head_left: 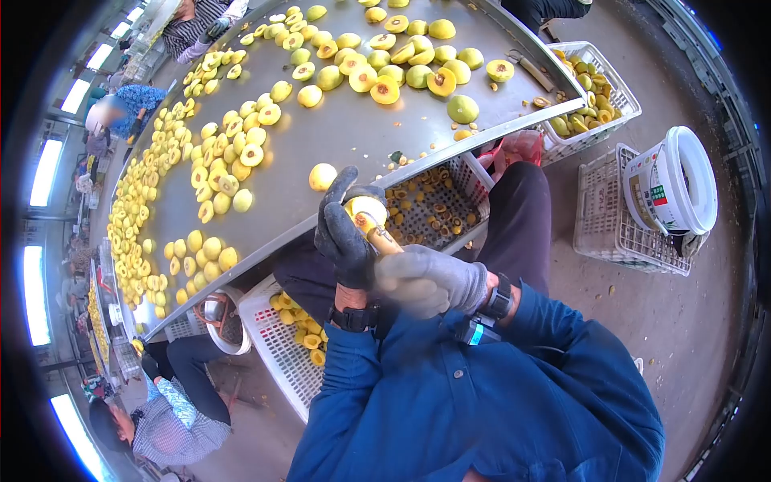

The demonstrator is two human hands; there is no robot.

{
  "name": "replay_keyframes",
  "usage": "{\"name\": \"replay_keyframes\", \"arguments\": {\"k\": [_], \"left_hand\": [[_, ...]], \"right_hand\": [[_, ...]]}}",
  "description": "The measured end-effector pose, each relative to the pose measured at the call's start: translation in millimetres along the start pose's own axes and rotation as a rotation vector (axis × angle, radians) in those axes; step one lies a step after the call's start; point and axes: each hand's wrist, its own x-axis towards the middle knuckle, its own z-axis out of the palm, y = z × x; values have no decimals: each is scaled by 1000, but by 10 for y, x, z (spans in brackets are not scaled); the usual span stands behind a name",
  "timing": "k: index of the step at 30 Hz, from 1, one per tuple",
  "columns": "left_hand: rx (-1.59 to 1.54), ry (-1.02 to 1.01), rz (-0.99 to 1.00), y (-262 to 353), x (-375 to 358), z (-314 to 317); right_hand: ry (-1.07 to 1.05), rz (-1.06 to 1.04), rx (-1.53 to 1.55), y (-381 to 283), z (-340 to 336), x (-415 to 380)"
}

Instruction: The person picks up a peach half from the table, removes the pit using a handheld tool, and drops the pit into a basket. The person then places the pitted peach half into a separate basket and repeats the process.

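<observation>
Close to the table's near edge, my left hand (344,237) wears a dark glove and is closed round a yellow peach half (370,209), its cut face with the reddish stone area turned up. My right hand (430,279), in a grey glove, grips a tool with a wooden handle (385,240). The tool's tip meets the cut face; its exact shape is hidden. Just beyond my left fingers a single peach half (323,177) lies on the metal table (297,143).
Many peach halves (218,165) cover the table, and another wooden-handled tool (536,74) lies at its right end. Below are a crate with stones (482,175), a white crate of peach halves (265,325) and another crate (622,92). A white bucket (683,181) stands right. Co-workers (173,430) sit left.
</observation>
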Motion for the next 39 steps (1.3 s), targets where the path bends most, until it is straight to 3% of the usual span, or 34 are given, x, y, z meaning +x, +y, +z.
{"name": "replay_keyframes", "arguments": {"k": [1,2,5,8,11,13,14,16,17,21,24,26,27,29,32,36,39], "left_hand": [[52,-4,49,-15,-3,18],[-172,-93,-123,-53,-11,19],[-649,-273,-512,-225,-105,35],[-1107,-223,-765,-134,-107,139],[-1105,-74,-791,-206,-74,260],[-821,-26,-711,-340,-28,262],[-678,-3,-669,-404,-22,232],[-575,-35,-592,-470,-51,155],[-563,-22,-583,-484,-75,138],[-265,-90,-377,-469,-198,108],[-381,52,-608,-500,-229,-64],[-322,250,-672,-357,-218,-409],[-25,246,-548,-652,-349,-686],[142,348,-500,-1056,-727,-1218],[793,110,-441,-1551,-1099,-1970],[827,5,-242,-1601,-486,-1872],[724,-87,-85,-2089,197,-1482]], "right_hand": [[33,4,-65,7,-44,6],[69,7,-130,-27,-32,-1],[266,-53,-759,-171,81,-78],[94,-122,-677,-127,-286,-5],[60,-34,-434,-218,-667,14],[398,-276,-678,-106,-644,68],[620,-349,-1178,-17,-981,155],[892,-433,-1739,-3,-1134,140],[846,-484,-1494,-20,-1078,116],[788,-563,-1744,66,-700,327],[850,-581,-1861,90,-820,378],[893,-500,-1918,124,-1129,268],[919,-466,-1935,143,-1221,174],[995,-299,-1928,197,-1415,17],[1001,-199,-1892,285,-1588,-91],[922,-150,-1852,294,-1678,-46],[868,-110,-1841,276,-1782,3]]}}
